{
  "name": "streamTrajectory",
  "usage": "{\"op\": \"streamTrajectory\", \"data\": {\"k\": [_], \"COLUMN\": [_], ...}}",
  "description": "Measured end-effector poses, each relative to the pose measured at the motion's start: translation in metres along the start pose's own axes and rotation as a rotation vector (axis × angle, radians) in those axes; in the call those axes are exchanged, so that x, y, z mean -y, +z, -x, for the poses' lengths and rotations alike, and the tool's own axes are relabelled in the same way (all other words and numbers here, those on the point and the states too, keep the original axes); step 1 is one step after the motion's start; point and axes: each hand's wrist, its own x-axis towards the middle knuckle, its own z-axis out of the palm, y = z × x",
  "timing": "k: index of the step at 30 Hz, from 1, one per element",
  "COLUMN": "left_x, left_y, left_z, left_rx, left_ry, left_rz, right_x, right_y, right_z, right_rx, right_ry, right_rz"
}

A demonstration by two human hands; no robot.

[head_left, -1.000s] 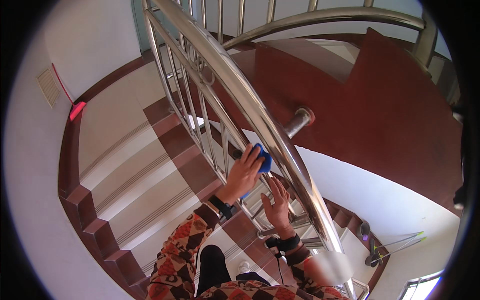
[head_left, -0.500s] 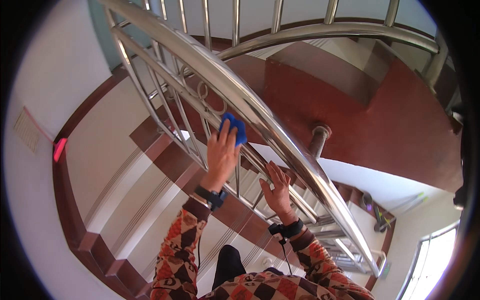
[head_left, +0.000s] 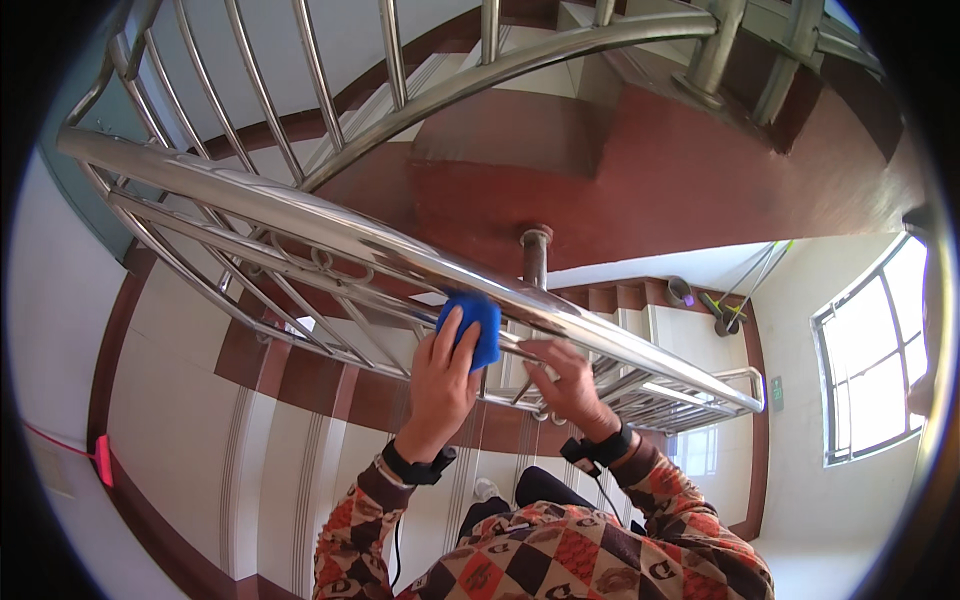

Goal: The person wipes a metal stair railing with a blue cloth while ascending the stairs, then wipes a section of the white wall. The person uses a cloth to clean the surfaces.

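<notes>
My left hand (head_left: pixel 443 385) is closed on a folded blue cloth (head_left: pixel 474 328), which lies against the railing just under the thick, shiny metal handrail (head_left: pixel 400 255). The cloth hides the stretch of thinner rail (head_left: pixel 385 303) behind it. To its right, my right hand (head_left: pixel 572 388) is beside the lower rail with thumb and fingers apart and nothing seen in it. Its fingertips are slightly blurred, so whether they touch the metal is unclear. Each wrist wears a black strap with a small device.
Pale steps (head_left: pixel 265 470) with dark red edging lie below the railing. A red-brown stair underside (head_left: pixel 640 190) with a short metal post (head_left: pixel 535 262) is beyond it. Farther down are a bucket (head_left: pixel 680 292) and long-handled cleaning tools (head_left: pixel 728 318); a window (head_left: pixel 875 345) is at right.
My view has turned, so the railing now runs flatter across it. The cloth in my left hand is now closer under the handrail. My right hand has swung its fingers leftward.
</notes>
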Motion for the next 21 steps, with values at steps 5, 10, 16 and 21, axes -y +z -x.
{"op": "streamTrajectory", "data": {"k": [5,10,16,21], "left_x": [-0.02,0.001,0.064,0.065], "left_y": [0.023,0.041,-0.034,-0.036], "left_z": [-0.068,-0.077,-0.109,-0.106], "left_rx": [0.007,0.005,-0.069,-0.08], "left_ry": [0.145,0.158,0.038,0.001], "left_rz": [-0.171,-0.336,-0.555,-0.525], "right_x": [0.001,-0.013,-0.008,-0.012], "right_y": [-0.007,0.01,0.022,0.021], "right_z": [-0.03,-0.034,-0.058,-0.063], "right_rx": [-0.22,-0.256,-0.285,-0.193], "right_ry": [-0.037,0.012,-0.092,-0.089], "right_rz": [0.12,0.158,0.071,0.004]}}
